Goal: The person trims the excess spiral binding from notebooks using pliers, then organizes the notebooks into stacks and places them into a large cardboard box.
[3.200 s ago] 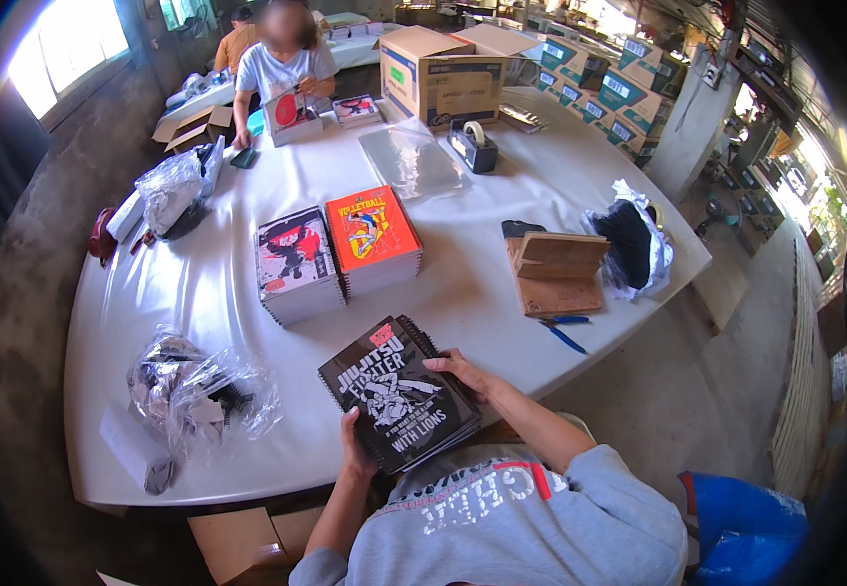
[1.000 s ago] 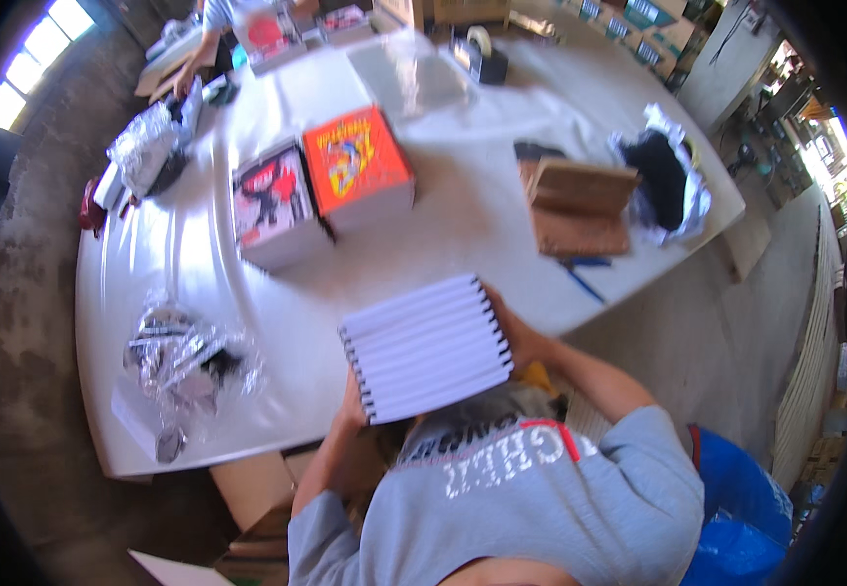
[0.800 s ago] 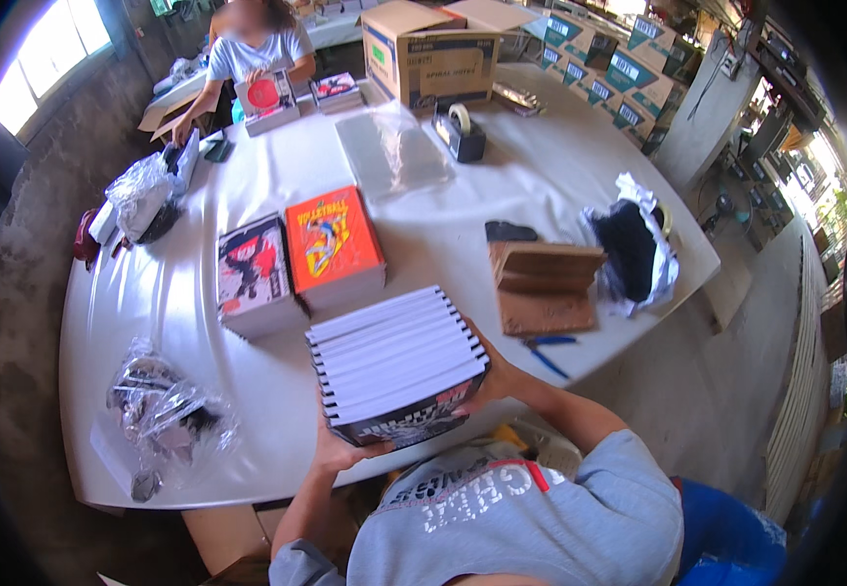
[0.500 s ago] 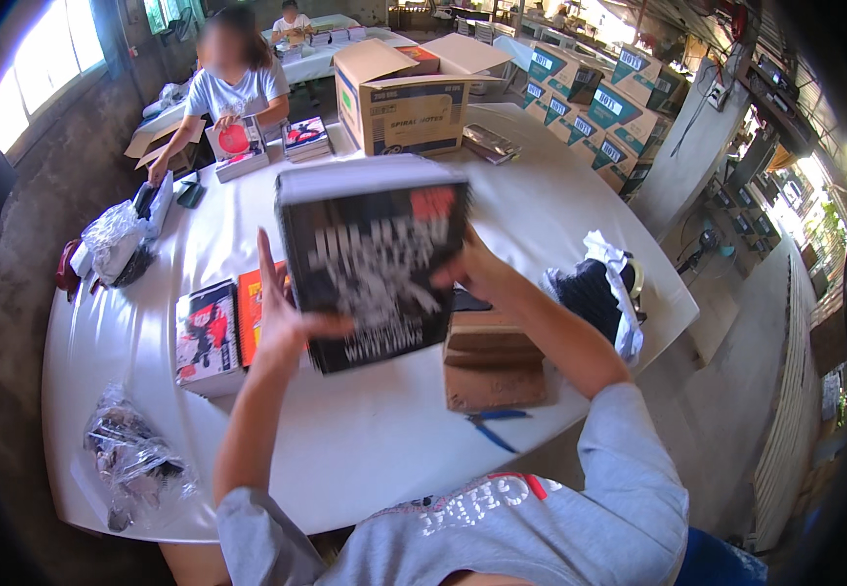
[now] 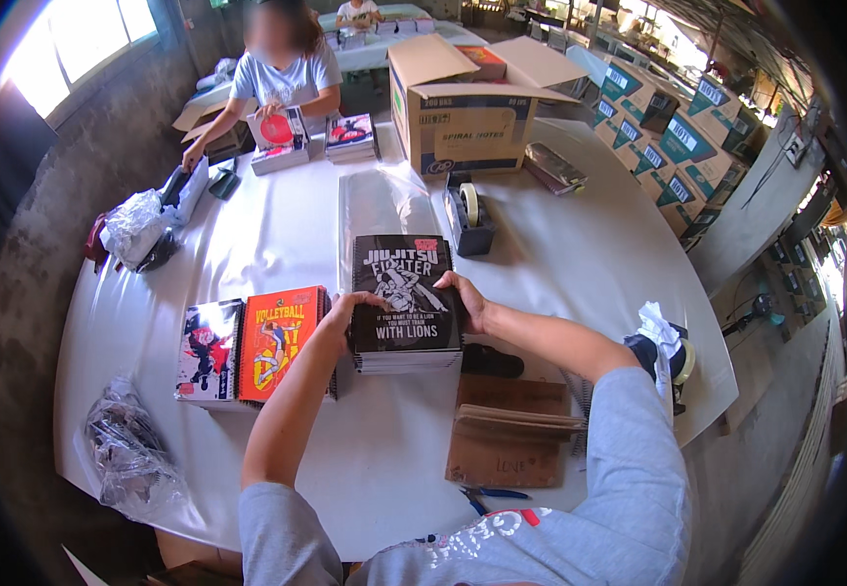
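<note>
A stack of black-covered spiral notebooks [image 5: 406, 293] lies squared up at the middle of the table, a white fighter drawing on its top cover. My left hand [image 5: 353, 311] grips the stack's left side, thumb on the cover. From the right, my right hand [image 5: 468, 303] holds the opposite edge the same way. Just beyond the stack, clear plastic sheets or bags [image 5: 384, 200] lie flat, partly covered by it. Left of my left hand sit a stack of orange notebooks [image 5: 282, 342] and one with white, red and dark covers [image 5: 211, 352].
A black tape dispenser [image 5: 467, 220] stands beyond my right hand. Nearer are brown cardboard pieces [image 5: 511, 430] and blue-handled pliers [image 5: 490, 496]. Crumpled plastic [image 5: 130, 449] lies at left. Across the table, a co-worker [image 5: 287, 83] handles notebooks beside an open carton [image 5: 472, 122].
The black notebook stack, tilted and raised toward me before, has come down level onto the table with both hands still on it. The tape dispenser and plastic behind it now show. My view has shifted.
</note>
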Motion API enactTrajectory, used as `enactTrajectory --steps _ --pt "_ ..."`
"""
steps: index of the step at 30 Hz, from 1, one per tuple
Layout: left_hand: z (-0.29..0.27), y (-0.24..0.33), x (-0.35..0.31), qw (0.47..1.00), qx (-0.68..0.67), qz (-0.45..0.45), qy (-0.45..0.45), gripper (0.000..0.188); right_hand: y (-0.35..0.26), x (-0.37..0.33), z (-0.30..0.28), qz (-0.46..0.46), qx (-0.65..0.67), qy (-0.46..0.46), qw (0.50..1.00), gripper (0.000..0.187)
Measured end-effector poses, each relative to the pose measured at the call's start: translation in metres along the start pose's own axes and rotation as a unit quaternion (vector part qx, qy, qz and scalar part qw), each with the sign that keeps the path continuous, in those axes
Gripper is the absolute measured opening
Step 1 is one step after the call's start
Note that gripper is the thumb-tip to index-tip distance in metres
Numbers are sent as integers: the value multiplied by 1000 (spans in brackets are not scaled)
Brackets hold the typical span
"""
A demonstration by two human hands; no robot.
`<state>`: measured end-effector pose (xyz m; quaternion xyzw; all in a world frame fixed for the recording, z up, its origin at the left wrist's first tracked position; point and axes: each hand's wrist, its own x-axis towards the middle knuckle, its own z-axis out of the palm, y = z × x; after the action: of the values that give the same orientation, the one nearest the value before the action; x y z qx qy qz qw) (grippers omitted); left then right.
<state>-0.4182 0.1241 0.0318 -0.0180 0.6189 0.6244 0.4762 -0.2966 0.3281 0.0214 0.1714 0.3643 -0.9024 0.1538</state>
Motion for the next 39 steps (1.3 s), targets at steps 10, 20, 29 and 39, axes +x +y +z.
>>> enactTrajectory --steps 10,20,29,39 --pt "-20 -29 19 982 -139 -113 -54 17 23 33 -20 83 -11 44 996 46" --pt "4 -12 -28 983 115 71 125 102 25 34 -10 84 -30 11 996 49" --pt "-9 -45 -28 957 248 43 142 98 47 10 14 103 -71 41 991 54" --pt "37 -30 -96 812 226 504 187 63 50 24 12 83 -54 103 990 34"
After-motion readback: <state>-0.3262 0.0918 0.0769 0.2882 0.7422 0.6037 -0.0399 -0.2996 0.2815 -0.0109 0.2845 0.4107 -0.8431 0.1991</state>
